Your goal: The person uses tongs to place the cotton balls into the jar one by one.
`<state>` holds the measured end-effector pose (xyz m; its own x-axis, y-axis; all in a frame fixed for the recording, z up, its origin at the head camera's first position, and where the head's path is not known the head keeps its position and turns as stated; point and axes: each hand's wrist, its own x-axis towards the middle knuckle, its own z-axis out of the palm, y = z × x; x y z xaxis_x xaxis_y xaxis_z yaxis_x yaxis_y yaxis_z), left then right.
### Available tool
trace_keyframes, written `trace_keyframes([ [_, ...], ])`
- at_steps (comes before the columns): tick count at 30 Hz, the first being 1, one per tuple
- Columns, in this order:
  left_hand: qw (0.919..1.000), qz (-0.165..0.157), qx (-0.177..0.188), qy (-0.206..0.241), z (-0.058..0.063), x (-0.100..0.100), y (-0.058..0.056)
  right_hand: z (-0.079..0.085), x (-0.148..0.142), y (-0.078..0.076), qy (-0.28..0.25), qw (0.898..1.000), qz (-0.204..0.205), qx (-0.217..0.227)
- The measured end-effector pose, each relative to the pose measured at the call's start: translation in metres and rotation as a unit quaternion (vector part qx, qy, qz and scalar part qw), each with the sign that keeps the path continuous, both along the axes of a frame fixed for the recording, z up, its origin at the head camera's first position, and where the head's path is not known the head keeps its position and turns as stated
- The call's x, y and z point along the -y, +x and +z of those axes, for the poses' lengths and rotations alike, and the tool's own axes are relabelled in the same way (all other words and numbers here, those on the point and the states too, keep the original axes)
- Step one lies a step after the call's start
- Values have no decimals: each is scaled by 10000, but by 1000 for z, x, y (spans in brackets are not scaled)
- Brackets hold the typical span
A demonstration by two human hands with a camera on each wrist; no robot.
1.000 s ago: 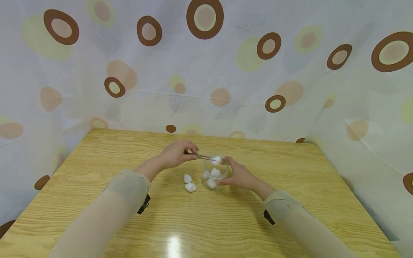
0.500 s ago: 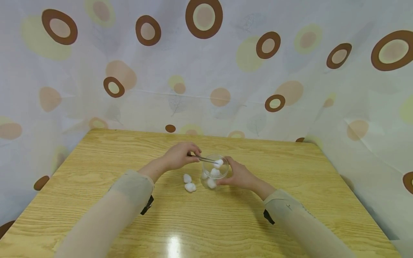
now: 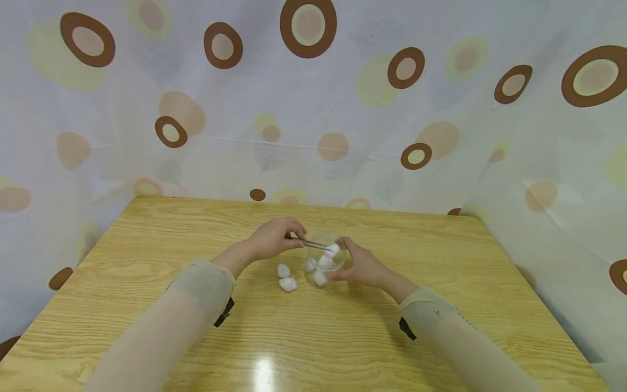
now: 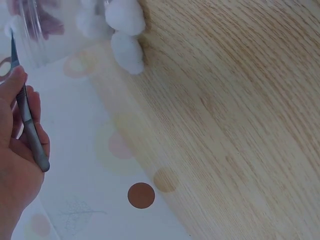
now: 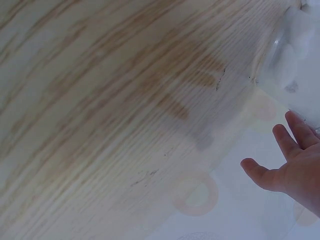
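Observation:
My left hand pinches metal tweezers between thumb and fingers, reaching over the jar from the left. At their tips is a white cotton ball, within the mouth of a clear glass jar. Fingers and thumb of my right hand hold the jar around its right side. More cotton balls show through the glass. Two loose ones, an upper cotton ball and a lower cotton ball, lie left of the jar. In the right wrist view several right fingers stretch out past the jar wall.
Everything stands on a wood-grain table. A patterned white curtain closes off the back and both sides. Both forearms in pale sleeves reach in from the front, the left sleeve and the right sleeve.
My left hand has shifted slightly right and down, bringing the tweezers and cotton ball lower in the jar mouth. The right hand keeps its hold on the jar.

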<state>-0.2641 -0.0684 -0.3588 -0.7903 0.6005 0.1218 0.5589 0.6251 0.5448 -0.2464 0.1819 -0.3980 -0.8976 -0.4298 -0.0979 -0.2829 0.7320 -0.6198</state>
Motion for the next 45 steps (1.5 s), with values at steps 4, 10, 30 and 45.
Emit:
trace_keyframes([
  [4,10000,25,30,6,0,0,0,0,1,-1,-22,10000,15,0],
  [10,9998,101,118,79,0,-1,1,-1,1,0,-85,10000,29,-32],
  [30,9984,403,97,386,-8,35,7,-2,0,1,-17,9999,102,-108],
  [45,9977,521,106,411,-21,68,13,2,1,2,-44,9999,114,-81],
])
